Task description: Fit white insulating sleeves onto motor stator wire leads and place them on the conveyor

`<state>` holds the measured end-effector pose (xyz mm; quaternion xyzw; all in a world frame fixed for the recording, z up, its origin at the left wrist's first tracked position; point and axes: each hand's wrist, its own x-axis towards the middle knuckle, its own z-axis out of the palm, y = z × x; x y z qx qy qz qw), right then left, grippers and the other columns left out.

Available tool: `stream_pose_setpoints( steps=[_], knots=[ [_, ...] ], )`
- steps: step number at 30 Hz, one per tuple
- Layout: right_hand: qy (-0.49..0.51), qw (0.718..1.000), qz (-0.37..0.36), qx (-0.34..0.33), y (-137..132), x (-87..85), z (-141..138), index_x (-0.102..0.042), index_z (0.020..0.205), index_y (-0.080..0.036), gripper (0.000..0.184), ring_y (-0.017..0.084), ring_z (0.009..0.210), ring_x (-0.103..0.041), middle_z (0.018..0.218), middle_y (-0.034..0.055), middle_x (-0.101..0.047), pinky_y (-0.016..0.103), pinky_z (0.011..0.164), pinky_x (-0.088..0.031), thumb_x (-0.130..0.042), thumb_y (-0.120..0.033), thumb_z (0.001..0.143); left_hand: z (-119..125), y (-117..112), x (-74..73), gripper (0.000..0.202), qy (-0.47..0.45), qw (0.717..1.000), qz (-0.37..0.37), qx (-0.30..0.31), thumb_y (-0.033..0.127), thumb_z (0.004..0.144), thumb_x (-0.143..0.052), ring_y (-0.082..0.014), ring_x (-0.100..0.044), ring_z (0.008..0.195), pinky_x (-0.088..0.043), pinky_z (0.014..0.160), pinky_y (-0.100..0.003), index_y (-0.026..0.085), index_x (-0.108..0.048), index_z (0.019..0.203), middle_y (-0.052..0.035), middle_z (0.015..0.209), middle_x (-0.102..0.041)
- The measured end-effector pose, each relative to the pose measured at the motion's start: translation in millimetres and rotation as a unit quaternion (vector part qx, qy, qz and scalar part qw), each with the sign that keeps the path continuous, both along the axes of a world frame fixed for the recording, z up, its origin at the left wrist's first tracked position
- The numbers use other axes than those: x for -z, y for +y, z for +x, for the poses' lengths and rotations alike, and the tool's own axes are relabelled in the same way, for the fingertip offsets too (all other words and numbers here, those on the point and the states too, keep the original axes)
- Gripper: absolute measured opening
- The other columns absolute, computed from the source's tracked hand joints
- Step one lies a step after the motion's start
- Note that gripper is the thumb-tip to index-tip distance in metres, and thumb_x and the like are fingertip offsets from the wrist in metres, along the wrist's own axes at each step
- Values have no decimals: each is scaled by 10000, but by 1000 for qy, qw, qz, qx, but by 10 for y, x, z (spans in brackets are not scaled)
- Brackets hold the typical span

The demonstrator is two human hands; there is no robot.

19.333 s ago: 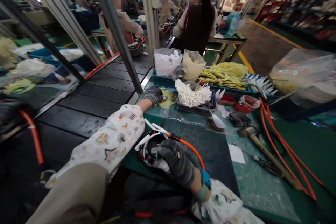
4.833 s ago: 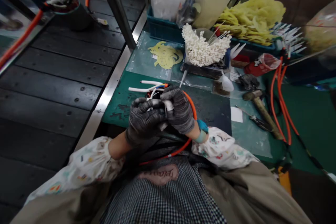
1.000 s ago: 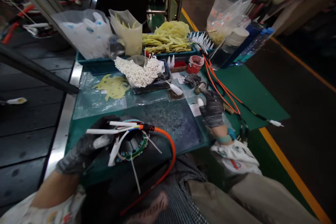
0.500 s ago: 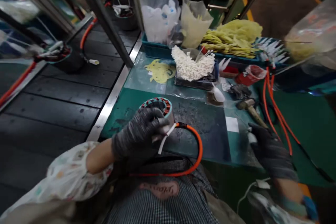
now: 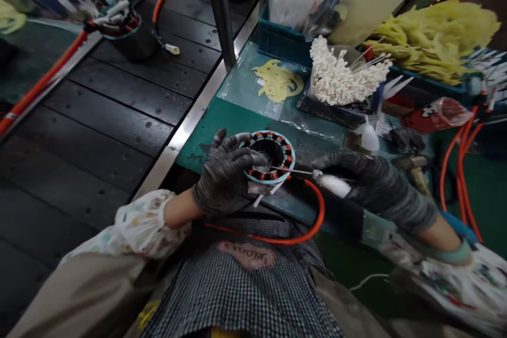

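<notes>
Left hand: the left hand (image 5: 225,171), in a grey coated glove, is clenched around the near side of a wound motor stator (image 5: 270,157), fingers curled over its rim.

Right hand: the right hand (image 5: 376,190), gloved alike, grasps a white slim-handled tool (image 5: 333,185); its thin metal tip reaches to the stator's rim, touching or just beside it.

Stator: it sits at lower middle, above the person's lap and just off the green bench mat (image 5: 222,129), with a teal rim and copper windings around a dark bore. An orange cable (image 5: 319,219) curves from it down towards a checked apron (image 5: 245,288).

Bench: a heap of white cable ties (image 5: 340,76) stands upper middle, beside yellow cut insulation (image 5: 278,82) on clear plastic. Yellow strips (image 5: 428,37) lie upper right in a blue crate (image 5: 277,45).

Left side: a black conveyor (image 5: 119,108) carries a black pot (image 5: 134,45) holding another wired stator.
</notes>
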<state>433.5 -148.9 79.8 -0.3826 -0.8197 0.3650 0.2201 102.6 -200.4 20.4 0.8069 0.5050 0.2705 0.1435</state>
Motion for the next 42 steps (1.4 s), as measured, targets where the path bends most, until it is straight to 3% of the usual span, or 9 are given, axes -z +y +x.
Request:
stream_pose_setpoints(
  steps=[4,7,10,16,22,30,35,39,42],
  knots=[
    [-11,1000,-6,-17,106,-110,21,-886,1183,-324,222,261,849,-861,1034,30,-896,396,815,-751,-792,-439,1019,127,9,-134,305,-46,998,-34,7,554,857,-967,-336,-631,1416,-147,1384,-613,315,-827,987,-3,1071,-853],
    [-18,999,13,-29,204,-115,71,-909,1136,-330,229,245,815,-855,977,26,-893,361,768,-742,-810,-497,1014,214,-3,-180,201,-65,996,-65,-15,436,886,-948,-323,-635,1378,-239,1347,-595,292,-813,929,-7,1042,-841],
    [-10,998,-35,-44,351,-44,108,-914,1090,-305,302,230,779,-844,947,25,-891,336,736,-735,-821,-573,989,261,-10,-196,188,-78,993,-83,-36,383,867,-946,-318,-626,1369,-369,1284,-547,271,-800,906,-27,1065,-828],
    [-18,981,-167,-93,695,175,55,-912,1026,-291,398,195,782,-817,928,8,-884,310,755,-715,-851,-669,918,244,35,-187,165,-100,989,-109,-2,362,883,-927,-312,-627,1388,-382,1307,-525,264,-804,934,-27,1055,-829],
    [-3,974,-192,-119,795,292,3,-908,980,-264,396,197,807,-833,930,22,-886,314,777,-716,-863,-650,905,197,90,-83,182,-156,983,-85,39,322,882,-933,-316,-618,1416,-460,1271,-508,242,-771,904,-52,1038,-805],
    [37,983,-98,-148,684,324,43,-910,1100,-274,217,230,856,-872,1017,54,-901,318,790,-734,-856,-432,962,168,90,-42,385,-150,985,-78,44,360,840,-976,-313,-620,1413,-507,1267,-503,234,-712,1091,-74,1211,-781],
    [56,985,-48,-159,626,342,70,-890,1114,-251,170,204,892,-871,1052,52,-901,285,815,-727,-801,-371,1034,142,112,-14,343,-139,986,-66,62,447,882,-947,-314,-619,1404,-527,1238,-481,251,-699,1014,-64,1120,-773],
    [87,957,123,-247,480,283,-20,-843,1250,-210,232,135,873,-845,1132,78,-892,206,761,-658,-648,-291,1153,168,116,19,308,-116,989,-52,76,473,896,-913,-324,-631,1388,-518,1222,-495,247,-740,1012,-64,1101,-783],
    [-3,941,218,-260,281,190,-173,-843,1265,-251,316,124,783,-793,1040,49,-879,206,644,-592,-537,-302,1202,142,113,64,374,-26,995,-54,85,515,842,-935,-358,-621,1422,-388,1306,-571,259,-778,1064,-63,1208,-816]
  ],
)
